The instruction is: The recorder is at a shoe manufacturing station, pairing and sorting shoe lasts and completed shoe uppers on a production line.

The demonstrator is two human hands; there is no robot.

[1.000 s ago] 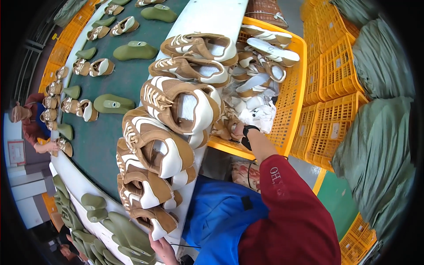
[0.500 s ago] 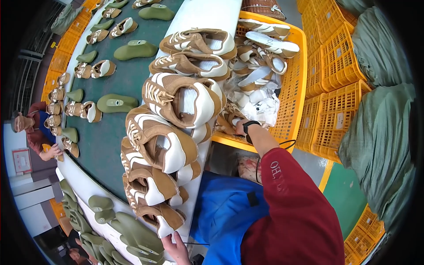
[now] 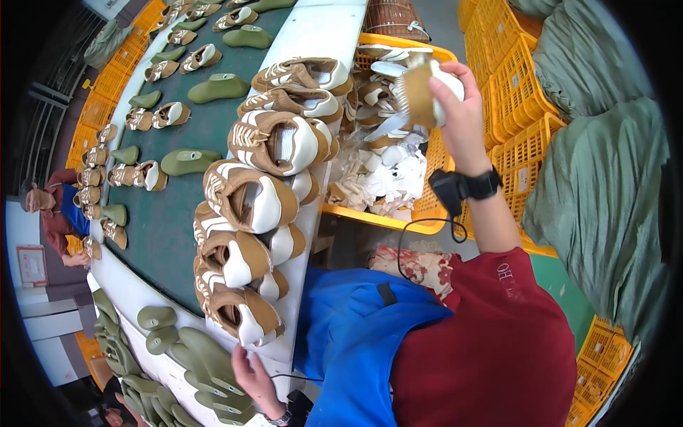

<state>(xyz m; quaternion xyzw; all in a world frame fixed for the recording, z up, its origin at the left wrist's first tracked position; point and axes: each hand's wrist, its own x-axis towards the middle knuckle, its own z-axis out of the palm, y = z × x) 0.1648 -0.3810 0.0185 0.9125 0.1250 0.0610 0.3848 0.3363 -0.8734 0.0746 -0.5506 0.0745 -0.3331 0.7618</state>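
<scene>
Raised over the yellow crate [image 3: 432, 219], my right hand [image 3: 461, 107] grips a brown and white sneaker [image 3: 420, 96] by its white heel; motion blurs its far end. Inside the crate lie more brown and white shoes [image 3: 373, 92], with crumpled white paper [image 3: 391, 178] at the near end. My left hand [image 3: 255, 383] holds nothing, fingers apart, its fingertips at the heel of the nearest sneaker [image 3: 238, 317] in a stacked row. Whether they touch it, I cannot tell. The row runs along the white table edge [image 3: 313, 35], heels mostly toward me.
Left of the row, a dark green belt [image 3: 174, 228] carries shoes and green shoe lasts [image 3: 191, 162]. More lasts [image 3: 206, 363] pile at the lower left. A co-worker [image 3: 60, 213] stands across the belt. Stacked yellow crates [image 3: 523, 96] and green sheeting [image 3: 597, 192] line the right.
My right hand has come up out of the crate with a sneaker in it. My left hand has shifted slightly left and stays by the nearest sneaker's heel.
</scene>
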